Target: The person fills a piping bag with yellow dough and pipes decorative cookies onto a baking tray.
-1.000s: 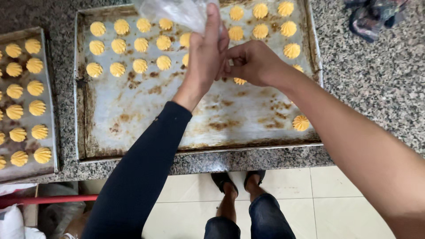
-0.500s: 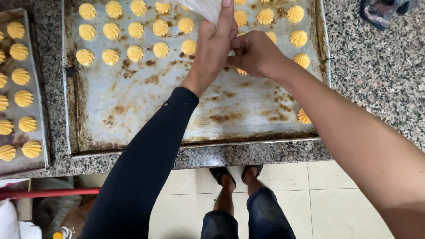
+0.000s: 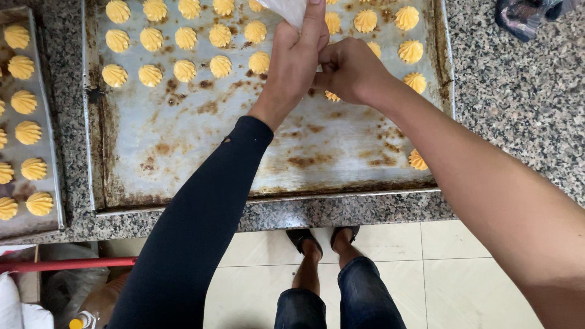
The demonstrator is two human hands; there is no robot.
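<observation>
Piping bag (image 3: 286, 9), white, above the far middle of the tray (image 3: 201, 140), mostly cut off by the top edge of the view. Left hand (image 3: 295, 58), in a black sleeve, clenched around the bag from below, fingers pointing up along it. Right hand (image 3: 350, 70) curled tight at the lower end, just beside the left, fingers closed on the tip; the nozzle itself hidden behind them. Directly under the right hand, a small yellow rosette (image 3: 332, 95) half visible on the metal.

For a good result, as a judgement only: squeeze from the upper hand, guide only with the lower one. Hold the tip upright and close above the tray. Stop the pressure first, then lift straight, to get a clean peak. Match the spacing of the rows (image 3: 186, 70) already there, near each other but not touching.

Tray old, stained brown, about half filled at the far side, with one lone rosette (image 3: 418, 159) near the right rim. Second tray (image 3: 53, 195) at the left, also with rosettes. Both on a speckled granite counter (image 3: 512, 103). Dark cloth (image 3: 524, 15) at the far right corner. Below, pale floor tiles (image 3: 451, 274), own feet in sandals (image 3: 323, 237), a red handle (image 3: 67, 264).
</observation>
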